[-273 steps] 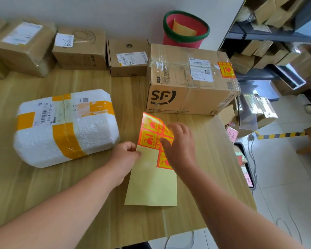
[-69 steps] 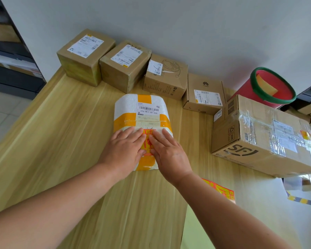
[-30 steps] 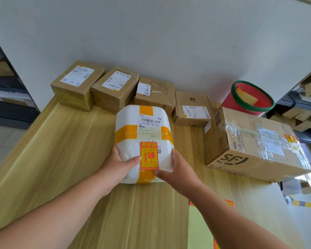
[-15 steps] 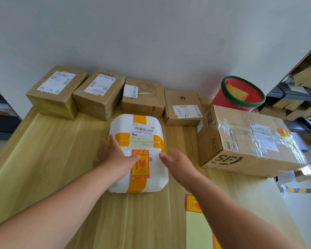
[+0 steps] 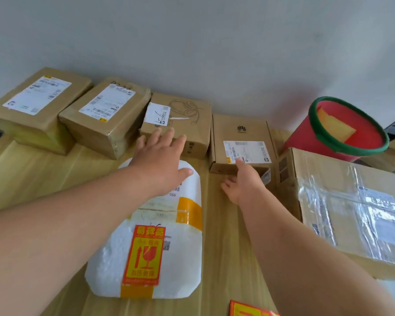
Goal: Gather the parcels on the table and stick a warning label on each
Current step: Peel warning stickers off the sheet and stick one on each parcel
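A light wooden table (image 5: 32,183) stands against a plain grey wall (image 5: 192,42). Both hands have left the white foam parcel (image 5: 183,254), which bears a red-orange fragile label (image 5: 145,254). The left hand (image 5: 162,156), fingers spread and empty, reaches above the brown cardboard box with a drawn sketch (image 5: 187,115). The right hand (image 5: 244,185), open and empty, touches the flat brown Huawei-logo box (image 5: 240,137).

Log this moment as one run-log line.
stage: reach for next box | left hand: open, over foam parcel | right hand: open, at Huawei box | warning label: on foam parcel

Parcel sorting room or courier depot. Labelled cardboard boxes (image 5: 105,115) lined along wooden counter (image 5: 27,179) against bare wall (image 5: 192,42). Taped foam parcel (image 5: 169,254) carries fragile sticker (image 5: 145,254).
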`<state>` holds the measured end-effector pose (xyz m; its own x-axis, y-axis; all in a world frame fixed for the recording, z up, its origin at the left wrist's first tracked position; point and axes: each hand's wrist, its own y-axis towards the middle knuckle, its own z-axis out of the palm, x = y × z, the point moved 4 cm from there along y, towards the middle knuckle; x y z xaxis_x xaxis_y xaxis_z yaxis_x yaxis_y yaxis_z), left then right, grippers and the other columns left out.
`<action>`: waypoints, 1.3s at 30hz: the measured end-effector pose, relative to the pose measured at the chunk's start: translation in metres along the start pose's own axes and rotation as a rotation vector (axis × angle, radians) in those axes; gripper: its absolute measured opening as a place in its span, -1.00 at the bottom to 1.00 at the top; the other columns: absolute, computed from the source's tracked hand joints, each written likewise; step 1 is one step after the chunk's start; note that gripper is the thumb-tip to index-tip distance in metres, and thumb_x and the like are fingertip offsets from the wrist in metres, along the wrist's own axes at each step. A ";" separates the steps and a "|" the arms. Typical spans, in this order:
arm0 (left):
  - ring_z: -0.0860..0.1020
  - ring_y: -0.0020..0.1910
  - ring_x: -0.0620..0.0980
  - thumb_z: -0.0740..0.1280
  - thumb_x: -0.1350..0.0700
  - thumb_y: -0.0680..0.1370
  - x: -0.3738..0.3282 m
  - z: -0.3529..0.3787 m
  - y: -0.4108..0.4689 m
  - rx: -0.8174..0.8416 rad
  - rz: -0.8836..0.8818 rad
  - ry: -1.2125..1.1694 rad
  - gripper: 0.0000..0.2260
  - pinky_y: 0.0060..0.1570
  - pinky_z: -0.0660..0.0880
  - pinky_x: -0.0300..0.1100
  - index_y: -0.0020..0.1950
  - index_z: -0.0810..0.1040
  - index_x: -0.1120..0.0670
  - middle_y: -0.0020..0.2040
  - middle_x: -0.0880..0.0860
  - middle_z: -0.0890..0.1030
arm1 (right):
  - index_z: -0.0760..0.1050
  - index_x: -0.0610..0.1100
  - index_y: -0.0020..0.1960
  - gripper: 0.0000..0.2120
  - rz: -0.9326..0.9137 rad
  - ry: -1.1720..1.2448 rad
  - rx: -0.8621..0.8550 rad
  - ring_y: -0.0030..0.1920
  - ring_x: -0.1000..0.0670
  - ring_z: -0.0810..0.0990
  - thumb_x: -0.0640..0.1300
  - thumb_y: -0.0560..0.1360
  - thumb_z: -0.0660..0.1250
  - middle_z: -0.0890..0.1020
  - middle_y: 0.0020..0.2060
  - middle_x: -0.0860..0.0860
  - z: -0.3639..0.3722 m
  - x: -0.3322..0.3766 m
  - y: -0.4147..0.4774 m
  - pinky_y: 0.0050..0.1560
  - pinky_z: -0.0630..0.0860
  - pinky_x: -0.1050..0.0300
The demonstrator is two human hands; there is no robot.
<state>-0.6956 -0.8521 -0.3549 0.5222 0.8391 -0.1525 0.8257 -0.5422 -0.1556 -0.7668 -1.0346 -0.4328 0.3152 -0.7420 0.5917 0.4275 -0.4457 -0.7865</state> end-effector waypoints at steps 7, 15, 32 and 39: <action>-0.16 0.52 0.11 0.12 -0.27 0.53 0.002 0.008 0.046 0.028 -0.002 0.004 -0.31 0.43 -0.10 0.14 0.54 -0.11 -0.06 0.57 0.05 -0.12 | 0.28 -0.08 0.42 -0.42 0.046 0.278 0.008 0.27 -0.17 0.47 -0.04 0.47 0.40 0.49 0.26 -0.17 0.015 0.011 0.035 0.32 0.37 -0.14; -0.17 0.52 0.08 0.07 -0.32 0.51 0.010 0.021 0.054 0.053 -0.016 0.002 -0.28 0.43 -0.09 0.12 0.54 -0.14 -0.05 0.56 0.06 -0.12 | 0.36 -0.06 0.27 -0.45 0.064 0.323 -0.129 0.06 -0.11 0.52 -0.01 0.38 0.50 0.51 0.00 -0.08 0.023 0.027 0.049 0.18 0.47 -0.11; 0.14 0.49 0.04 0.14 -0.26 0.52 0.010 -0.047 0.005 -0.088 -0.067 -0.430 -0.31 0.40 0.19 0.10 0.54 0.01 0.01 0.53 0.02 0.15 | 0.43 -0.19 0.16 -0.54 0.023 0.486 0.128 -0.06 -0.09 0.63 0.00 0.37 0.47 0.62 -0.04 -0.08 0.041 0.045 -0.045 -0.05 0.51 0.05; 0.42 0.28 0.10 0.32 -0.41 0.23 0.044 -0.080 -0.053 -0.066 -0.461 -1.242 -0.09 0.27 0.36 0.12 0.47 0.19 -0.02 0.36 0.01 0.41 | 0.51 -0.17 0.06 -0.67 -0.075 0.193 0.354 -0.28 -0.03 0.67 0.01 0.42 0.43 0.68 -0.27 -0.05 0.045 0.000 -0.133 -0.25 0.54 0.17</action>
<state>-0.6997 -0.7827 -0.2754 -0.3186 0.3275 -0.8895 0.9009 -0.1873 -0.3916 -0.7856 -0.9526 -0.3200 0.1211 -0.8094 0.5747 0.7189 -0.3277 -0.6130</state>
